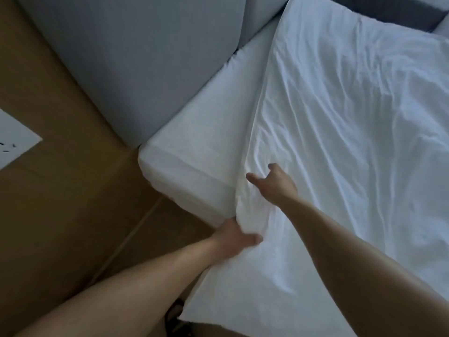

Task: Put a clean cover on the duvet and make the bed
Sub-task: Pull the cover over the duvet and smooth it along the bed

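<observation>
A white, wrinkled duvet in its cover lies spread over the bed, its left edge running along the mattress, which wears a white fitted sheet. My left hand grips the duvet's edge at the side of the bed, thumb on top of a bunched fold. My right hand rests on the duvet a little further up the same edge; its thumb points left and its fingers curl into the cloth.
A grey padded headboard stands against the mattress's far-left end. A dark pillow shows at the top right. Brown floor lies to the left, with a white sheet of paper at the left edge.
</observation>
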The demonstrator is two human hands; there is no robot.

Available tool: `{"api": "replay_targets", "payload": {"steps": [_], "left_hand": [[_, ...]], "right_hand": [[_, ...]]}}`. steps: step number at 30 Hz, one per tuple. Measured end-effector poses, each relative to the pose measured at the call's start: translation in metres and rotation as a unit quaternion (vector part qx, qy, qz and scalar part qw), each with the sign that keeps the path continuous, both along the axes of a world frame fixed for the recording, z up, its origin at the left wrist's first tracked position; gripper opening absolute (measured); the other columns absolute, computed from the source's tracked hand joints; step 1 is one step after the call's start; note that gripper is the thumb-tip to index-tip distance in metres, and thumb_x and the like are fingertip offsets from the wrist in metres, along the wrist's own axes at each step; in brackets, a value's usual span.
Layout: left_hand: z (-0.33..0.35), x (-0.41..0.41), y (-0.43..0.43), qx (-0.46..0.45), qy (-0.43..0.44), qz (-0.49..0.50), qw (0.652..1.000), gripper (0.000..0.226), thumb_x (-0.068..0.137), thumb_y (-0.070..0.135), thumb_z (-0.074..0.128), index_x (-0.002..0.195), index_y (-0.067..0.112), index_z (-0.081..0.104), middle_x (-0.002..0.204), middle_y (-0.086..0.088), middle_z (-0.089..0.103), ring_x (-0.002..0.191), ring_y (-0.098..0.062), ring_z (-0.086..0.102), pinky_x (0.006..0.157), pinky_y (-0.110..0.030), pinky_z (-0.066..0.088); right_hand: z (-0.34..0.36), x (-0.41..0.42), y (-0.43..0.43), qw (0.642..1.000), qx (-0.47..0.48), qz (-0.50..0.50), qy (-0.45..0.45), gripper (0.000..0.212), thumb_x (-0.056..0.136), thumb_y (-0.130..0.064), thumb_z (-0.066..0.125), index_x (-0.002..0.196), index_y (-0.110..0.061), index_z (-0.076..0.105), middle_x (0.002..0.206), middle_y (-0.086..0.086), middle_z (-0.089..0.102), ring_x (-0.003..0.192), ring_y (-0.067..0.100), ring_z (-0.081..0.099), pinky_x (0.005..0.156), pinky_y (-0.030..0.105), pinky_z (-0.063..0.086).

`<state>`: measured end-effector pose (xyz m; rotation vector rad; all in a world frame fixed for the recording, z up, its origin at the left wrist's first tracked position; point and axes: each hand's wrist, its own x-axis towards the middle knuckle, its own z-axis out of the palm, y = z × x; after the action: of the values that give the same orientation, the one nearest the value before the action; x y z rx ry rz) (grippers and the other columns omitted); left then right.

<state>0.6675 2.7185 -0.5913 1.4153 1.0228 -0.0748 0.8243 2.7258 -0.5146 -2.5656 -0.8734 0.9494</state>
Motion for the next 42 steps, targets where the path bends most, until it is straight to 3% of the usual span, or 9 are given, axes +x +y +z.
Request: {"api": "replay_targets", "payload": {"steps": [4,10,14,16,20,27,33,38,42], "left_hand": [[0.036,-0.008,0.035,0.0,-0.023,-0.097,0.995,0.051,0.085,0.029,0.075,0.133,0.023,0.056,0.123,0.006,0.064,0.114,-0.014,0.059,0.097,-0.03,0.048],[0.063,0.005,0.064,0.053,0.011,-0.277,0.959,0.049,0.091,0.037,0.065,0.136,0.022,0.051,0.129,-0.001,0.062,0.116,-0.023,0.059,0.099,-0.039,0.05],[0.086,0.021,0.099,-0.002,0.027,-0.328,0.944,0.038,0.09,0.026,0.069,0.126,0.013,0.062,0.124,-0.005,0.067,0.112,-0.025,0.063,0.1,-0.04,0.052],[0.102,0.025,0.127,-0.043,0.018,-0.316,0.948,0.035,0.087,0.014,0.071,0.121,0.008,0.067,0.122,-0.006,0.069,0.108,-0.021,0.066,0.097,-0.036,0.054],[0.138,0.004,0.214,-0.111,0.051,-0.225,0.967,0.036,0.076,0.006,0.075,0.112,0.007,0.071,0.111,-0.009,0.074,0.101,-0.027,0.071,0.094,-0.047,0.056],[0.197,-0.053,0.308,0.032,0.096,-0.015,0.995,0.029,0.058,0.005,0.071,0.086,0.002,0.074,0.086,-0.009,0.074,0.078,-0.03,0.069,0.07,-0.033,0.057],[0.126,-0.097,0.314,0.118,0.217,0.066,0.967,0.014,0.066,0.011,0.069,0.057,0.014,0.058,0.069,-0.001,0.061,0.07,-0.024,0.058,0.051,-0.02,0.037],[0.041,-0.116,0.298,0.139,0.298,0.082,0.941,0.051,0.072,0.041,0.047,0.113,0.015,0.063,0.117,-0.009,0.067,0.104,-0.031,0.064,0.089,-0.035,0.054],[0.008,-0.123,0.297,0.151,0.331,0.102,0.926,0.041,0.089,0.032,0.053,0.124,0.012,0.056,0.126,-0.011,0.061,0.112,-0.032,0.06,0.096,-0.037,0.05]], "right_hand": [[-0.012,-0.007,0.04,0.996,-0.057,-0.048,0.048,0.081,0.068,-0.058,0.082,0.12,-0.008,0.044,0.103,0.006,0.059,0.08,0.022,0.057,0.07,0.039,0.052],[-0.031,0.036,0.086,0.989,-0.094,-0.116,0.022,0.116,0.068,-0.037,0.081,0.152,-0.004,0.008,0.126,0.02,0.054,0.115,0.036,0.057,0.096,0.04,0.051],[-0.029,0.075,0.106,0.986,-0.038,-0.146,0.066,0.067,0.08,-0.011,0.058,0.14,0.003,0.033,0.102,0.015,0.058,0.096,0.035,0.061,0.073,0.034,0.052],[-0.017,0.087,0.113,0.973,0.047,-0.198,0.106,0.038,0.082,-0.004,0.049,0.12,0.001,0.053,0.09,0.011,0.056,0.084,0.032,0.06,0.066,0.034,0.052],[0.04,0.083,0.151,0.888,0.265,-0.273,0.258,0.035,0.079,0.011,0.04,0.104,0.001,0.063,0.084,0.015,0.065,0.072,0.033,0.065,0.064,0.039,0.059],[0.119,0.02,0.26,0.799,0.426,-0.249,0.343,0.038,0.081,0.01,0.039,0.106,-0.009,0.061,0.082,0.01,0.064,0.065,0.023,0.063,0.062,0.033,0.056],[0.074,-0.037,0.316,0.852,0.381,-0.161,0.32,0.035,0.083,0.003,0.043,0.11,-0.014,0.057,0.074,0.006,0.058,0.059,0.022,0.056,0.05,0.026,0.049],[-0.021,-0.044,0.33,0.952,0.22,-0.087,0.195,0.078,0.087,-0.009,0.054,0.153,-0.023,0.017,0.13,0.013,0.057,0.103,0.037,0.062,0.084,0.044,0.055],[-0.057,-0.051,0.326,0.97,0.124,-0.048,0.202,0.107,0.085,-0.036,0.071,0.157,-0.027,-0.008,0.15,0.009,0.039,0.101,0.034,0.063,0.077,0.045,0.061]]}}
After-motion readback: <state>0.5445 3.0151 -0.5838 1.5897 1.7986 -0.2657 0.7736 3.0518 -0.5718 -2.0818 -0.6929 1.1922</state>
